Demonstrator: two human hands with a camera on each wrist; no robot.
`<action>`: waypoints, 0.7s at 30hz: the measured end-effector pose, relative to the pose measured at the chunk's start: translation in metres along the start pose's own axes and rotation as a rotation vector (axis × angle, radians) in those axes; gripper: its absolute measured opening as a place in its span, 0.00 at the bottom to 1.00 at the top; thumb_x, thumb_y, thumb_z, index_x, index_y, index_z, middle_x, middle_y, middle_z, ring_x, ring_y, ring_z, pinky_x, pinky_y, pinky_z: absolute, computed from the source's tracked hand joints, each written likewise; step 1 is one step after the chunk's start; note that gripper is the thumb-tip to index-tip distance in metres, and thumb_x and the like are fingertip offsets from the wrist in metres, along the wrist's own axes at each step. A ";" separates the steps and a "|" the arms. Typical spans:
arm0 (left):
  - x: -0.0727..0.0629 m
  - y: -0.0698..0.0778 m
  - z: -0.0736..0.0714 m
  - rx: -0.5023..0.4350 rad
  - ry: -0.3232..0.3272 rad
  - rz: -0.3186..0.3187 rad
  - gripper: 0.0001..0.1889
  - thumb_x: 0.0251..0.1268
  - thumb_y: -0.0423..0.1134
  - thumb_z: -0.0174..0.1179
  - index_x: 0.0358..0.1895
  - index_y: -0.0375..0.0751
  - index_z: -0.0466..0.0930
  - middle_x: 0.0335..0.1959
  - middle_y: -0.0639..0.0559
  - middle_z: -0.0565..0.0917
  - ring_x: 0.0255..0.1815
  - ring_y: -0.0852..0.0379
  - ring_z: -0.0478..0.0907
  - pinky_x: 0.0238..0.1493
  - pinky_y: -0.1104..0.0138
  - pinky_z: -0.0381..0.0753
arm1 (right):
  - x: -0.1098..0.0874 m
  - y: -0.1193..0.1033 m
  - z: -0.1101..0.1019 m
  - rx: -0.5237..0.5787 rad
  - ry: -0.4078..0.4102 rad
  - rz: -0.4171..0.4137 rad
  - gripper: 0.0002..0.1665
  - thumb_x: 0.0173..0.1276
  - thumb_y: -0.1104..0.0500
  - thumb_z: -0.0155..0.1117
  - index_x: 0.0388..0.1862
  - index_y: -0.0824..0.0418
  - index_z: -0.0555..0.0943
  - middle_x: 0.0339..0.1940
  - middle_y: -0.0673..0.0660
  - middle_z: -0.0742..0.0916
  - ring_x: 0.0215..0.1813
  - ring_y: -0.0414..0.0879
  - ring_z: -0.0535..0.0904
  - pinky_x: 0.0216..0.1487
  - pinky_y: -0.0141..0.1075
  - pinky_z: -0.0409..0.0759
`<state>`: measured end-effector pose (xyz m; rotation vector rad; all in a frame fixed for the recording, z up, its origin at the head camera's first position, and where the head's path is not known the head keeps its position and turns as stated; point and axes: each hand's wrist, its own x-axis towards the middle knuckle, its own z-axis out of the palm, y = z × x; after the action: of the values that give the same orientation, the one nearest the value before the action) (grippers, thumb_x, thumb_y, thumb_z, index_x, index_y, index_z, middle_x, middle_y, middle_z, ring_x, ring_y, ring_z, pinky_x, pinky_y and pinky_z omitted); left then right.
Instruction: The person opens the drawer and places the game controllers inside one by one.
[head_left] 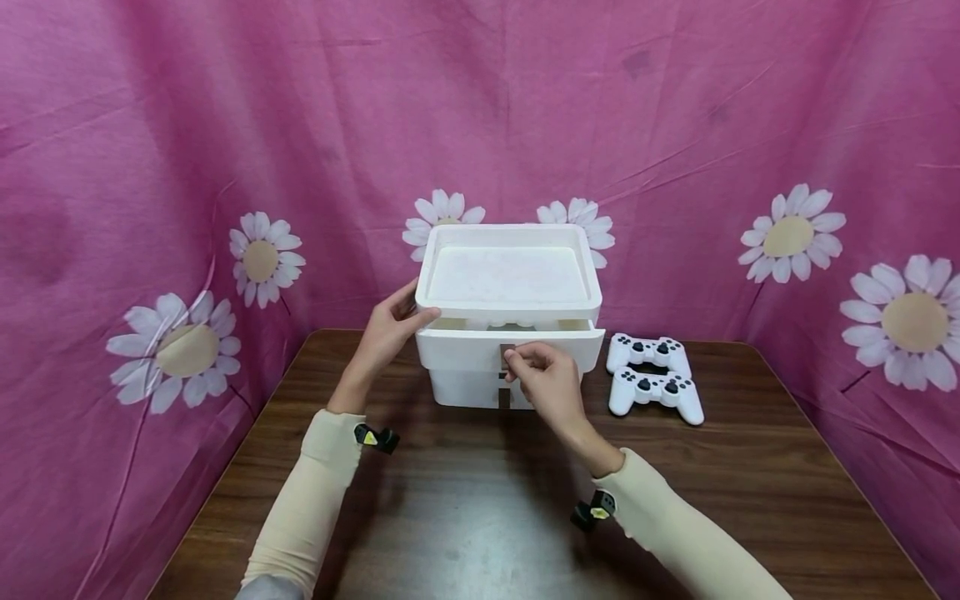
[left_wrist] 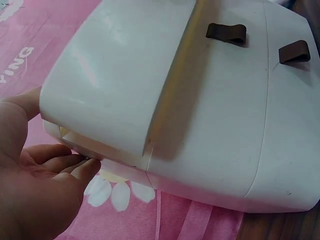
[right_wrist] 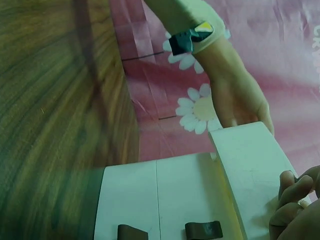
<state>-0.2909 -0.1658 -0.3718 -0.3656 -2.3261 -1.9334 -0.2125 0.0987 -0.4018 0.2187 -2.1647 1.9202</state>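
Note:
A white plastic drawer unit point(head_left: 510, 279) with a tray-like top stands on the table, its top drawer point(head_left: 465, 350) partly pulled out. My right hand point(head_left: 551, 383) pinches the brown pull tab point(head_left: 507, 350) of that drawer between thumb and fingers. At the upper left corner of the unit, my left hand point(head_left: 390, 329) holds on, thumb at the front edge below the top and fingers along the side. Through the drawer's gap some white things point(head_left: 502, 323) show, mostly hidden. The lower brown tabs point(left_wrist: 227, 33) hang free in the left wrist view.
Two white game controllers point(head_left: 656, 383) lie one in front of the other on the brown wooden table point(head_left: 465, 508), to the right of the unit. Behind and at both sides hangs a pink cloth point(head_left: 360, 108) with white daisies.

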 end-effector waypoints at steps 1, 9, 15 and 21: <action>0.000 0.000 0.000 0.000 -0.001 0.000 0.41 0.72 0.43 0.72 0.84 0.45 0.63 0.84 0.46 0.66 0.84 0.51 0.65 0.83 0.56 0.68 | 0.002 0.000 0.000 0.005 -0.003 0.005 0.09 0.75 0.62 0.70 0.35 0.66 0.89 0.23 0.65 0.88 0.13 0.36 0.68 0.16 0.26 0.67; -0.001 0.001 0.002 -0.021 -0.007 -0.017 0.41 0.73 0.43 0.71 0.84 0.48 0.63 0.84 0.47 0.66 0.83 0.50 0.66 0.80 0.53 0.72 | 0.022 0.006 0.002 -0.011 0.006 0.007 0.10 0.75 0.61 0.70 0.34 0.66 0.89 0.21 0.59 0.88 0.15 0.37 0.70 0.17 0.27 0.69; -0.002 0.001 0.002 -0.016 -0.015 -0.013 0.41 0.72 0.44 0.72 0.84 0.48 0.62 0.84 0.47 0.66 0.83 0.50 0.66 0.80 0.52 0.73 | 0.032 0.006 0.002 -0.014 0.012 0.012 0.12 0.76 0.60 0.70 0.35 0.68 0.90 0.24 0.65 0.90 0.16 0.36 0.71 0.20 0.27 0.70; -0.001 0.001 0.002 -0.019 -0.006 -0.012 0.42 0.72 0.45 0.72 0.84 0.48 0.63 0.84 0.47 0.66 0.83 0.51 0.66 0.80 0.53 0.73 | 0.034 0.006 0.002 -0.029 0.008 -0.001 0.13 0.76 0.58 0.71 0.37 0.68 0.90 0.29 0.71 0.91 0.17 0.37 0.72 0.20 0.27 0.71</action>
<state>-0.2892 -0.1642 -0.3720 -0.3609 -2.3203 -1.9643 -0.2472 0.0986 -0.3986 0.2065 -2.1862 1.8845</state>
